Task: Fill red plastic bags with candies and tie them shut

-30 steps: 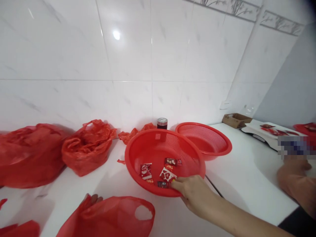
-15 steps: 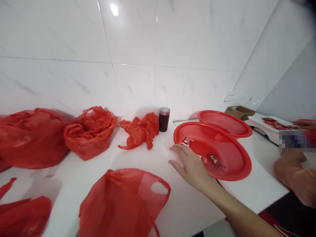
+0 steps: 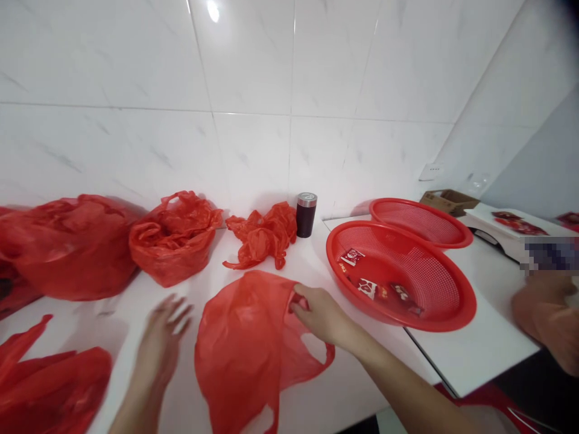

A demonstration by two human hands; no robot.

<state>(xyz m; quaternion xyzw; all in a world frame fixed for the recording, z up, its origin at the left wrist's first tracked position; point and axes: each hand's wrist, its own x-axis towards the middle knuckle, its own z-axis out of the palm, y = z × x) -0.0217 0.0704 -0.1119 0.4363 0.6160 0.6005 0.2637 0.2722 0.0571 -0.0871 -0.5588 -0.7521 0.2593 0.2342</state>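
A thin red plastic bag (image 3: 244, 343) with cut-out handles stands on the white table (image 3: 362, 386). My right hand (image 3: 319, 310) pinches the upper right edge of its mouth. To the left of the bag my left hand (image 3: 163, 334) hovers with fingers apart, slightly blurred, touching nothing. Beyond my right hand is a red perforated plastic basket (image 3: 429, 283), which holds several small snack packets (image 3: 368, 288).
Behind the basket sits another red basket (image 3: 423, 223). A dark tumbler (image 3: 306, 216) stands by a crumpled red bag (image 3: 266, 235). Filled red bags (image 3: 76, 253) line the left. At right are a scale (image 3: 493, 235), a cardboard box (image 3: 447, 202) and a co-worker's arm (image 3: 545, 319).
My right hand has moved from the basket's near rim to the bag and gripped its edge. My left hand has come into view on the left. The bag has shifted and tilted.
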